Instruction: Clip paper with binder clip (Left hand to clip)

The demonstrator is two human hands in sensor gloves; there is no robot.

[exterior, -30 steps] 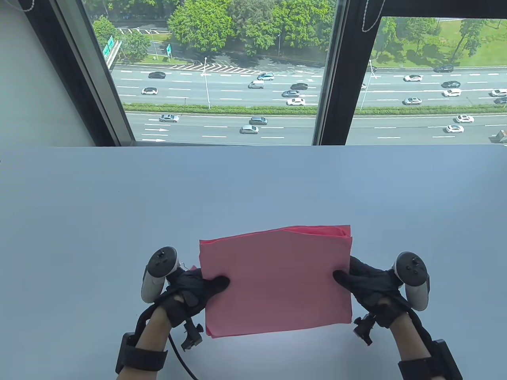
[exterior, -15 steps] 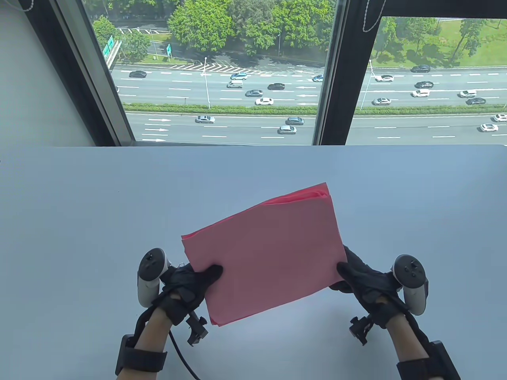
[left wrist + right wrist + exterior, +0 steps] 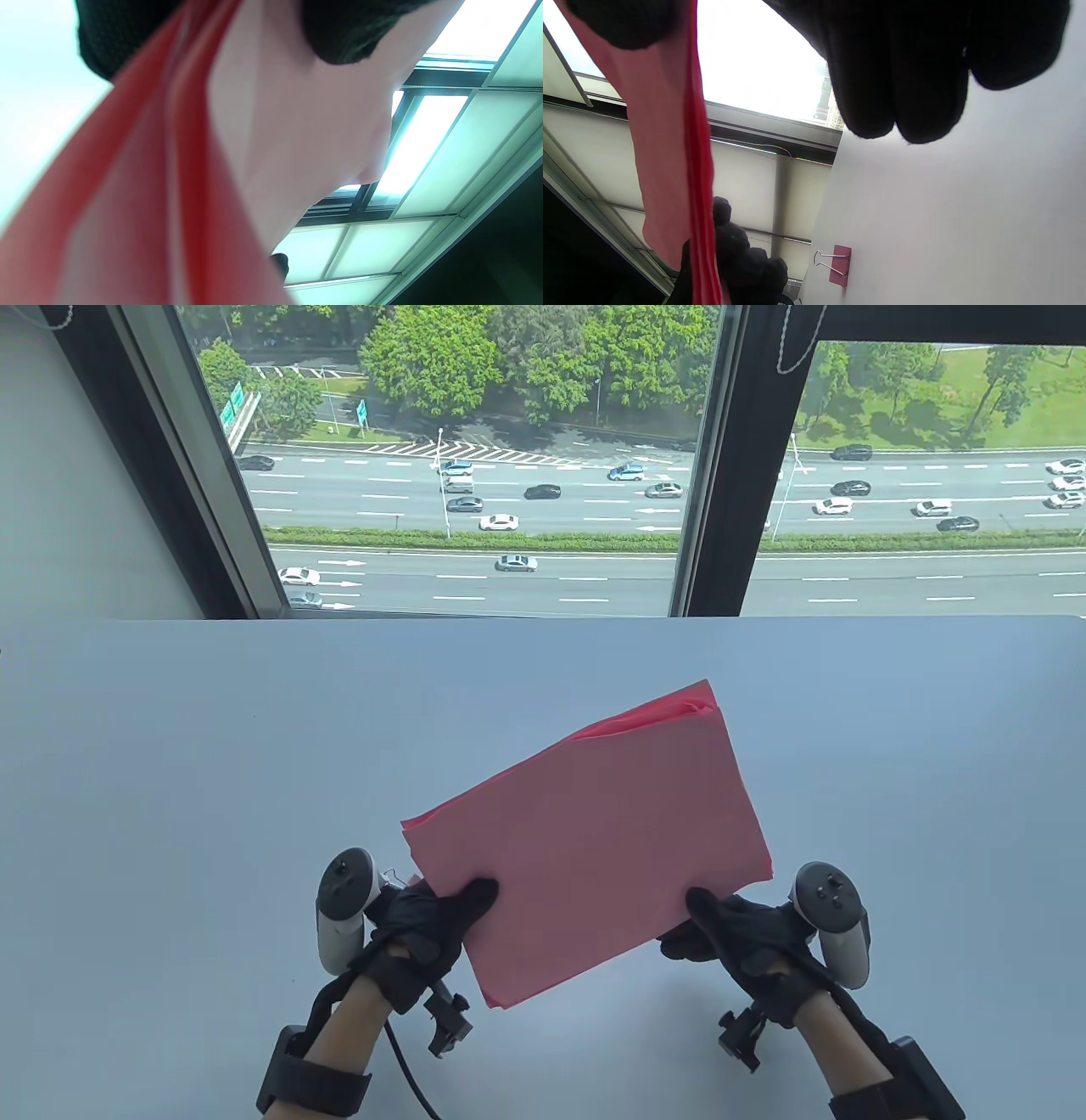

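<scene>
I hold a stack of pink paper (image 3: 594,840) above the white table (image 3: 254,746), tilted with its right corner pointing far. My left hand (image 3: 445,912) pinches the stack's near left edge, thumb on top. My right hand (image 3: 717,929) pinches the near right edge. A pink binder clip (image 3: 840,264) with wire handles lies on the table; in the table view only its wires and a pink sliver (image 3: 405,880) show beside my left hand. The left wrist view shows the paper (image 3: 169,190) edge-on under my glove. The right wrist view shows the paper (image 3: 670,148) and my left hand (image 3: 742,262) behind it.
The table's far edge meets a large window (image 3: 475,475) with dark frames. A black cable (image 3: 407,1069) runs from my left wrist toward the near edge.
The paper stack has turned counterclockwise and its right corner has swung farther away. My right hand has slid left and nearer along the paper's edge. My left hand has shifted slightly right.
</scene>
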